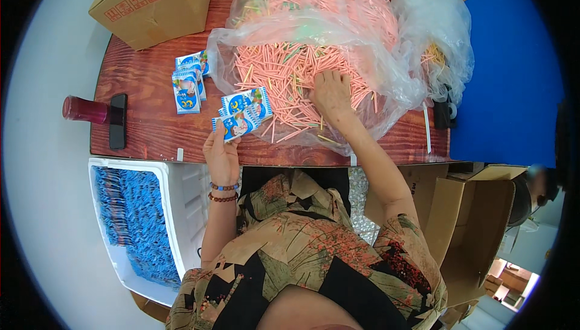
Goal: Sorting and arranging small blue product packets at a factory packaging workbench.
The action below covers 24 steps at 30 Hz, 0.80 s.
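My left hand, with two beaded bracelets at the wrist, pinches a small blue and white packet near the table's front edge. Right behind that packet lies another one of the same kind, partly overlapped by it. A large clear plastic bag lies open on the table, full of thin pink sticks with some yellow and green ones among them. Into the near side of this pile reaches my right hand. Its fingers are bent down onto the sticks, and their tips are hidden, so any stick between them cannot be made out.
Several similar packets lie to the left on the wooden table. Beyond them are a phone, a dark red jar and a cardboard box. A white foam bin full of blue packets stands below; an open carton is at right.
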Each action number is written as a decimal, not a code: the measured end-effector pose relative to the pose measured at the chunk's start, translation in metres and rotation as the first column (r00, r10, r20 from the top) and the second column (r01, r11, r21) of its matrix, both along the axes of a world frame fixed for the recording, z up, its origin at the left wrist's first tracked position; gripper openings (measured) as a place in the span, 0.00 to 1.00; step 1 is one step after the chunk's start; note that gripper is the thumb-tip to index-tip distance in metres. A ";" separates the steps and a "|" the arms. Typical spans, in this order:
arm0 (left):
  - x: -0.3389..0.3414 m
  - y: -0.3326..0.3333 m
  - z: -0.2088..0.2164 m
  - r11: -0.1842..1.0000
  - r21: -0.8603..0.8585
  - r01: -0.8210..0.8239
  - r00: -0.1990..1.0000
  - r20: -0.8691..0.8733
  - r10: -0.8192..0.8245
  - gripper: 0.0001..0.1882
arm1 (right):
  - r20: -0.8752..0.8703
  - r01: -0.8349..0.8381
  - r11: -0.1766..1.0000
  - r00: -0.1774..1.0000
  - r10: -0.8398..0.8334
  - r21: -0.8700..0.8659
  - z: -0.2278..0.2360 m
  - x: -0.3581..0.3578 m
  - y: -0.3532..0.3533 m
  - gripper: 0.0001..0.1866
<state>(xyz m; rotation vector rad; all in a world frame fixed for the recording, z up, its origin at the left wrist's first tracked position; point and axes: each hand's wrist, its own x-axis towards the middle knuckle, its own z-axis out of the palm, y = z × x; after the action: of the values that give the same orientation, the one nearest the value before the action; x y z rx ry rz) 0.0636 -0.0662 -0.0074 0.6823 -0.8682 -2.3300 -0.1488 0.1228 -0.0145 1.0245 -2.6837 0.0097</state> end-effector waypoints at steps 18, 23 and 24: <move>-0.005 0.006 0.003 1.000 -0.010 0.028 0.999 0.026 -0.028 0.07 | 0.636 0.618 0.258 0.528 0.563 -0.742 0.014 0.009 0.018 0.13; -0.004 0.008 0.004 0.999 -0.007 0.039 0.999 0.017 -0.039 0.07 | 0.340 0.697 -0.085 0.448 0.827 -0.712 -0.001 0.013 0.011 0.07; -0.003 0.007 0.003 0.999 -0.010 0.035 0.999 0.019 -0.035 0.07 | 0.340 0.699 -0.085 0.446 0.828 -0.710 0.001 0.015 0.010 0.07</move>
<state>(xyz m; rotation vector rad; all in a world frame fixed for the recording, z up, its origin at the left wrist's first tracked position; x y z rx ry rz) 0.0602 -0.0590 -0.0045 0.6917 -0.9068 -2.3517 -0.1339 0.1331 -0.0132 0.4293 -1.5514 3.0789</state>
